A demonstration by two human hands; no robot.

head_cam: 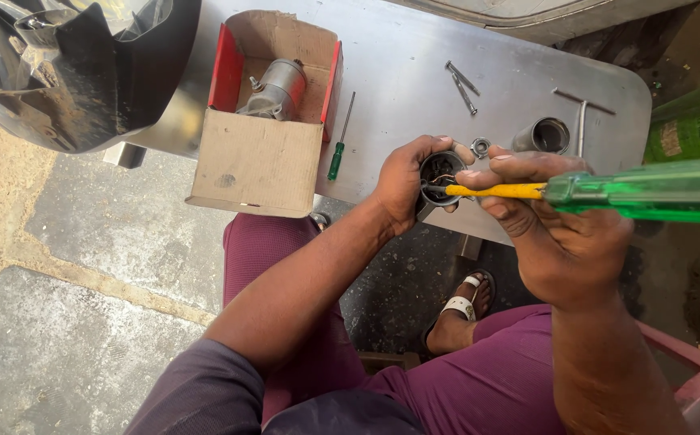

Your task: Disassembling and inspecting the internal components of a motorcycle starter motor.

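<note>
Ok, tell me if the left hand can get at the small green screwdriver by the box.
Probably not as is: the left hand is wrapped around the round metal housing. The small screwdriver lies uncovered on the table just beside it.

— Sitting where? Housing point(440, 179), round, dark metal, cupped in the left hand point(402, 185) just off the table edge, open end facing up toward the camera.

— Showing anything inside?

— Dark hollow, thin coppery wires curling within; finer detail too small to tell.

— And the screwdriver point(608, 192)?

— Lying nearly level, pinched in the right hand point(551, 234). Clear green handle running off to the right, yellow sleeve over the shaft, bare metal tip poking into the housing mouth from the right, touching or nearly touching the wires.
</note>
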